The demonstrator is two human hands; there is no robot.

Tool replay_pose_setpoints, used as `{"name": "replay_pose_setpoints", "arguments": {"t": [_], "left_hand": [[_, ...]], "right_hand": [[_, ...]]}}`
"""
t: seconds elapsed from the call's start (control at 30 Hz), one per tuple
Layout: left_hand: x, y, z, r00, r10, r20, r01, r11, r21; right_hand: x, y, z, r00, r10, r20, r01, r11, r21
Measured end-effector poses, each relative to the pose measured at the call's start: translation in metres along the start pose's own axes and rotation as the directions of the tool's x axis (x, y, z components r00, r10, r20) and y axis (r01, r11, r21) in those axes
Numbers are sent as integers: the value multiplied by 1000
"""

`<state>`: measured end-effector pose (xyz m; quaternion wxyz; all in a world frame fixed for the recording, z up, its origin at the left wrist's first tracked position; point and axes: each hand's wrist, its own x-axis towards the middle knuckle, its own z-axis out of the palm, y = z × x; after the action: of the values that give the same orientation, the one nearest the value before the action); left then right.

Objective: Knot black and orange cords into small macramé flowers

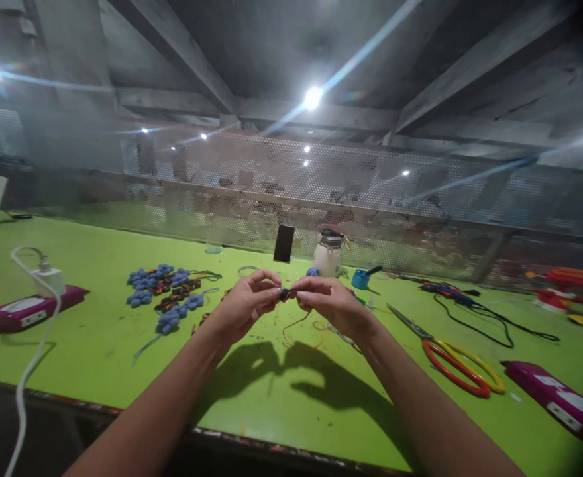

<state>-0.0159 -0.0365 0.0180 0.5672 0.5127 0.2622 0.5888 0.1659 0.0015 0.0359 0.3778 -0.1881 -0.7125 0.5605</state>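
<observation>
Over the middle of the table, my left hand (248, 301) and my right hand (332, 303) meet at the fingertips. Between them they pinch a small dark knotted cord piece (285, 295), its detail too small to make out. A thin dark cord (297, 322) hangs beneath, and loose orange thread (316, 343) lies on the tabletop below. Left of my hands, blue knotted cord pieces (169, 320) lie beside black-and-orange knotted ones (178, 291). A pair of scissors (450, 361) with red and yellow handles rests to the right of my right hand.
The green table (97, 358) carries purple power strips at left (38, 310) and right (554, 401); a white cable (36, 358) trails over the front edge. Behind my hands stand a phone (284, 243), a jar (328, 255) and a blue pot (360, 278). A soldering-iron-like tool (450, 293) lies right.
</observation>
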Motion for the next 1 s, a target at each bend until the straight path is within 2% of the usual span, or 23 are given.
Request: {"name": "replay_pose_setpoints", "arguments": {"t": [0.17,0.27,0.37,0.57,0.73,0.87,1.0], "left_hand": [[3,-5,2,997,72,3,-71,985,158],[3,-6,3,995,97,0,-95,974,203],[1,-2,4,996,87,-5,-83,974,212],[-3,2,5,998,22,59,-34,978,205],[1,-3,5,997,7,-81,14,968,251],[2,-5,8,985,28,-170,28,948,318],[1,-6,12,978,61,-198,6,947,321]], "right_hand": [[2,5,2,998,61,-8,-61,998,-21],[3,9,3,997,56,-56,-57,998,-24],[3,8,5,996,48,-80,-49,999,-14],[1,2,12,994,47,-97,-50,998,-32],[1,7,10,996,25,-82,-41,979,-198],[3,13,9,993,-80,-90,37,912,-408],[2,12,9,985,-161,-61,107,849,-518]]}}
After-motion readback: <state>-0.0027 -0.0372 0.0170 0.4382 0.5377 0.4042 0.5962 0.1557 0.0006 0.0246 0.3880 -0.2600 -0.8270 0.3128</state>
